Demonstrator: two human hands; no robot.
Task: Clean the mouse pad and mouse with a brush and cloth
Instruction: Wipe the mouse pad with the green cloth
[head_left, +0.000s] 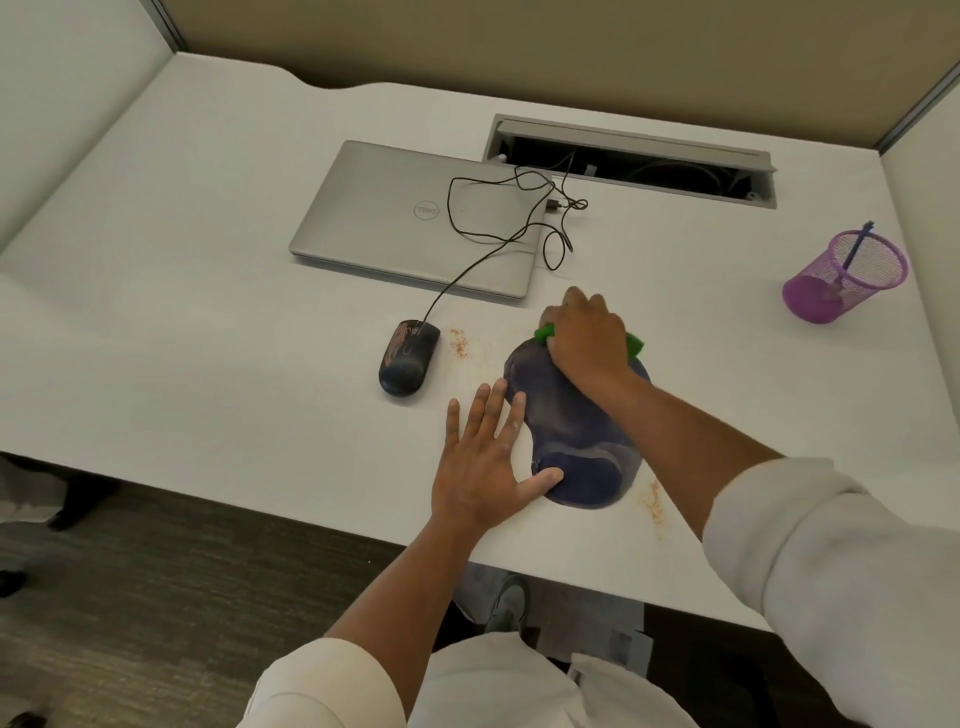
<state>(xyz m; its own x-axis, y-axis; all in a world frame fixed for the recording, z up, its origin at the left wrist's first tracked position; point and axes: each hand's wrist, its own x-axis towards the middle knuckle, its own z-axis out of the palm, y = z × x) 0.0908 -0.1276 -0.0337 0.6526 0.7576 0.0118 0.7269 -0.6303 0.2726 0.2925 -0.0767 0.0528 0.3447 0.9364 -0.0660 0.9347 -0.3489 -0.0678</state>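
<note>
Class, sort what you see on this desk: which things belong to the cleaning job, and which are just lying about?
Job: pad, steadied by the flat left hand; green tool in the right hand's grip; dirty mouse; crumbs.

Lying about: laptop, purple cup, cable tray.

left hand (480, 467): bare, no ring or watch | right hand (589, 338): bare | sleeves (831, 561): off-white, loose, pushed up well behind both wrists | trousers (498, 680): off-white | shoe (511, 597): grey, below the left hand
</note>
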